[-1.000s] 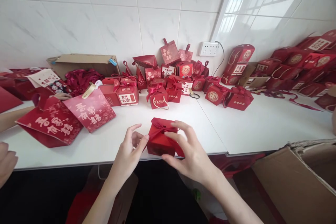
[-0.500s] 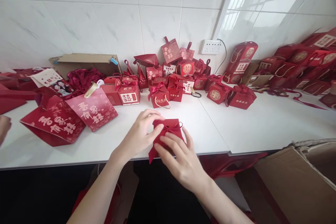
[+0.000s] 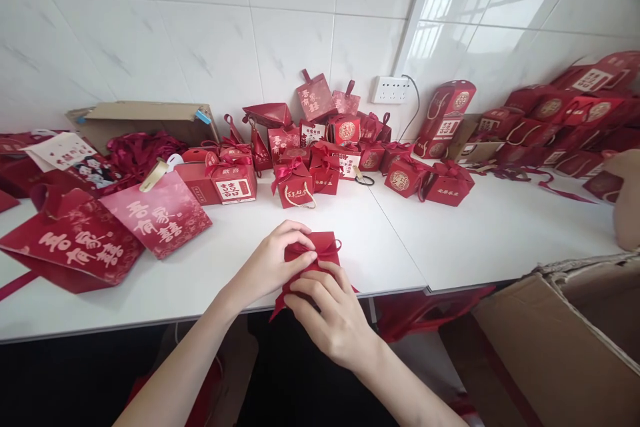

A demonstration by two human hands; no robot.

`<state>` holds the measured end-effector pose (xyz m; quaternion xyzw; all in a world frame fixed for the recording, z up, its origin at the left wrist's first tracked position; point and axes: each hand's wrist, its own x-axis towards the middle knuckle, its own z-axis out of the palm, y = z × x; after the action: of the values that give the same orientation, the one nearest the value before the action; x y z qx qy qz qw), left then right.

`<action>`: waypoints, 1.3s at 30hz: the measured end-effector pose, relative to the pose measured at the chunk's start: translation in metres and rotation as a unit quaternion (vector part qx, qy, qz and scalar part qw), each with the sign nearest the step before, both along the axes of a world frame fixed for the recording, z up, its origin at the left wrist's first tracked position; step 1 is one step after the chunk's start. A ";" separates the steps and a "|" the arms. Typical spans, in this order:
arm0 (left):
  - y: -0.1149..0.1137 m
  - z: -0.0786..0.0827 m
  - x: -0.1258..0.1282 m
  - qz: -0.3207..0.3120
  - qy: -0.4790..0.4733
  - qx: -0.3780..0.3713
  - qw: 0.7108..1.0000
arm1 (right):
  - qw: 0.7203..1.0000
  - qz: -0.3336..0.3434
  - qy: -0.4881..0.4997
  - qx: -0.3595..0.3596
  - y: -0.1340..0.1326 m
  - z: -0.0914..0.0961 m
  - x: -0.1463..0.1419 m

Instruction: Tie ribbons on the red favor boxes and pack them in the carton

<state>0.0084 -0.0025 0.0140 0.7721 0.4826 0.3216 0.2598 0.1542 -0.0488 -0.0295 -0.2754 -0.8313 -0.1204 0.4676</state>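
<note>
Left hand (image 3: 277, 259) closed on bow (image 3: 327, 250) atop red box (image 3: 323, 237); right hand (image 3: 331, 317) curled close, grip hidden. Uneven tug could've slackened bow; nudge could've tipped box off desk (image 3: 390, 270) edge.

Your bare forearms slant in from the near side — left forearm (image 3: 183, 347) from the left, right forearm (image 3: 405, 380) from the right. Your left hand (image 3: 280, 257) lies slightly farther off, thumb pointing right; your right hand (image 3: 327, 310) sits nearer, its fingers bent and pointing left — the two nearly meet.
</note>
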 end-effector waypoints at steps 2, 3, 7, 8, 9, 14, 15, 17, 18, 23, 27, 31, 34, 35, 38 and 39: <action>0.001 -0.002 0.003 -0.001 -0.006 -0.001 1.000 | 1.000 0.007 0.017 0.009 0.001 -0.001 0.001; 0.002 -0.003 0.005 -0.001 -0.009 0.001 1.000 | 1.000 0.009 0.026 0.014 0.002 -0.002 0.002; 0.002 -0.005 0.017 0.006 -0.017 0.013 1.000 | 0.998 0.008 0.051 0.025 0.004 -0.008 0.007; 0.002 -0.005 0.021 0.005 -0.017 0.015 1.000 | 0.998 0.006 0.051 0.023 0.004 -0.010 0.008; 0.003 -0.005 0.024 0.004 -0.016 0.018 1.000 | 0.999 0.003 0.050 0.021 0.004 -0.010 0.009; 0.006 -0.004 0.031 0.001 -0.014 0.024 1.000 | 0.999 0.017 0.029 0.024 -0.002 -0.002 0.022; 0.006 -0.004 0.030 -0.001 -0.015 0.023 1.000 | 0.999 0.023 0.028 0.024 -0.004 0.002 0.029; 0.007 -0.005 0.029 -0.009 -0.015 0.017 1.000 | 0.998 -0.006 0.064 -0.006 -0.008 0.010 0.047; 0.007 -0.005 0.028 -0.012 -0.013 0.012 1.000 | 0.993 -0.045 0.097 -0.055 -0.009 0.014 0.058; 0.007 -0.004 0.031 -0.010 -0.011 -0.004 1.000 | 0.832 -0.090 0.159 -0.523 -0.002 0.024 0.086; 0.008 -0.004 0.036 -0.017 -0.020 -0.008 1.000 | 0.763 -0.007 0.171 -0.623 0.001 0.022 0.084; 0.010 -0.005 0.045 -0.034 -0.027 -0.018 0.999 | 0.756 0.031 0.152 -0.636 0.001 0.022 0.102; 0.012 -0.007 0.052 -0.064 -0.040 -0.021 0.997 | 0.774 -0.003 0.133 -0.619 0.011 0.027 0.124; 0.012 -0.007 0.054 -0.068 -0.052 -0.016 0.996 | 0.785 -0.038 0.142 -0.602 0.017 0.030 0.128; 0.016 -0.010 0.055 -0.015 -0.124 0.014 0.992 | 0.801 -0.147 0.148 -0.562 0.033 0.042 0.124; 0.017 -0.011 0.055 0.017 -0.141 0.023 0.990 | 0.803 -0.169 0.129 -0.557 0.038 0.047 0.118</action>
<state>0.0634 0.0143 0.0033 0.7165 0.4466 0.4427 0.3021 0.2718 -0.0110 0.0170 -0.6378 -0.6273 0.3230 0.3090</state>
